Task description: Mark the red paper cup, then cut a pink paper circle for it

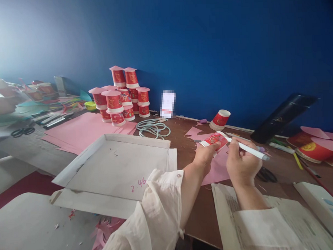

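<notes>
The left hand (203, 158) grips a printed red paper cup (211, 139), seemingly mid-work; the right hand (243, 162) pinches a white marker (251, 150), tip by the cup's rim. From that cup, pink-topped cups (114, 101) stand stacked at ten o'clock, apparently finished; an untopped cup (220, 120) at one o'clock probably remains.

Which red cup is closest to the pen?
The tilted red cup in the left hand; the white pen is by its rim. Other red cups are farther away.
</notes>
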### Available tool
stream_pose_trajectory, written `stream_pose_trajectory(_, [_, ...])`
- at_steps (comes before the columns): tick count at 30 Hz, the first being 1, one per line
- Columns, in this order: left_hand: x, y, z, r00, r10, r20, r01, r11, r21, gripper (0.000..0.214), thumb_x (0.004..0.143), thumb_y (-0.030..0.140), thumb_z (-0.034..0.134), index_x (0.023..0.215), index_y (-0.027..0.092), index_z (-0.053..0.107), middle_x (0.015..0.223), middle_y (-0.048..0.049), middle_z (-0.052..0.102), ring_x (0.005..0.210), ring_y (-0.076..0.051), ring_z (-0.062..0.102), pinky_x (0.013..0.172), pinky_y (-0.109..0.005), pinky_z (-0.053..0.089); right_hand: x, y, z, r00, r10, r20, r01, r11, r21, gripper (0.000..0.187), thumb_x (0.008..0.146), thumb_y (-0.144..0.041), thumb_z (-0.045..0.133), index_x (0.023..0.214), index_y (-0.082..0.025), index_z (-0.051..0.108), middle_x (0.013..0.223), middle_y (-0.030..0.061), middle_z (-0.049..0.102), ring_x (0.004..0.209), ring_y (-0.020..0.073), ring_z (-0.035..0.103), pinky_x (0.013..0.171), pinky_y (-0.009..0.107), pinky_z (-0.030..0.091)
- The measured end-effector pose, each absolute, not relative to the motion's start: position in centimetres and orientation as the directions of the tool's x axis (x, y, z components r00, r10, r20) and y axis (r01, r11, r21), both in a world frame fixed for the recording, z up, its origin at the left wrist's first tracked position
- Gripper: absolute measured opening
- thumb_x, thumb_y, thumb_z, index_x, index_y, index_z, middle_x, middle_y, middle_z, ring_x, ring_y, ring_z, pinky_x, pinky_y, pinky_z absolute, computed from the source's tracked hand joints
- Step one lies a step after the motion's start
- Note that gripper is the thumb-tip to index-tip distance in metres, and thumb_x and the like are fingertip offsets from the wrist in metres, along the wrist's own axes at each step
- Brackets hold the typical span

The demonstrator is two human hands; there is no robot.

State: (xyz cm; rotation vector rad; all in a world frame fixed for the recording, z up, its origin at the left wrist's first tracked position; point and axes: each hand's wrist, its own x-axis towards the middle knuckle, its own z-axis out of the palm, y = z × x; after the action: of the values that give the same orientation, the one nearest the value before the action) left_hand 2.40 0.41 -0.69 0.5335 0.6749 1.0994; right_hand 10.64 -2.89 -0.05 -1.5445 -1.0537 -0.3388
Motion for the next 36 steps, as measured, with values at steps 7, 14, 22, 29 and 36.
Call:
stream_pose_trajectory(7, [2.3,0.4,-0.8,0.310,0.924,-0.223,-0.614,0.374,0.695,0.013,0.069,0.020,0.074,0.081,0.016,0.070,0.080,-0.0065,0.069,0.082,-0.022,0.061,0.089,-0.039,0.044,10.6,-2.9,-0.1,0.558,0.443,0.701,0.748,0.098,-0.657,0.032,0.082,-0.038,0.057,0.087,-0.012,0.074,0.069,0.0097,0.069,0.057,0.0193,0.059,0.061,0.033,0.047])
stream_pose_trajectory(14, [2.5,0.7,-0.9,0.295,0.921,-0.255,-0.640,0.389,0.663,0.006,0.072,0.015,0.072,0.078,0.014,0.070,0.071,-0.0043,0.065,0.071,-0.017,0.057,0.082,-0.035,0.044,10.5,-3.0,0.0,0.544,0.456,0.704,0.754,0.102,-0.649,0.032,0.081,-0.036,0.056,0.087,-0.010,0.075,0.071,0.0108,0.071,0.059,0.0197,0.061,0.062,0.032,0.048])
stream_pose_trajectory(22, [2.6,0.8,-1.1,0.322,0.916,-0.238,-0.655,0.397,0.643,0.014,0.070,0.020,0.075,0.080,0.014,0.069,0.076,-0.0058,0.065,0.073,-0.018,0.057,0.081,-0.035,0.043,10.5,-3.0,-0.1,0.551,0.458,0.697,0.757,0.077,-0.649,0.037,0.084,-0.044,0.057,0.087,-0.012,0.074,0.067,0.0089,0.068,0.059,0.0197,0.060,0.062,0.033,0.049])
stream_pose_trajectory(29, [2.7,1.0,-1.5,0.313,0.915,-0.256,-0.659,0.403,0.635,0.010,0.069,0.017,0.075,0.077,0.015,0.068,0.071,-0.0039,0.064,0.067,-0.016,0.054,0.074,-0.032,0.041,10.6,-3.0,-0.1,0.554,0.465,0.691,0.748,0.085,-0.658,0.036,0.083,-0.041,0.056,0.090,-0.011,0.074,0.067,0.0086,0.067,0.058,0.0189,0.059,0.062,0.033,0.048])
stream_pose_trajectory(36, [2.9,1.3,-1.8,0.313,0.919,-0.238,-0.689,0.392,0.609,0.014,0.067,0.018,0.079,0.075,0.015,0.067,0.070,-0.0031,0.063,0.068,-0.016,0.056,0.074,-0.031,0.042,10.7,-2.9,-0.2,0.550,0.455,0.701,0.755,0.089,-0.650,0.035,0.083,-0.041,0.056,0.087,-0.012,0.074,0.070,0.0103,0.069,0.060,0.0200,0.061,0.063,0.034,0.049])
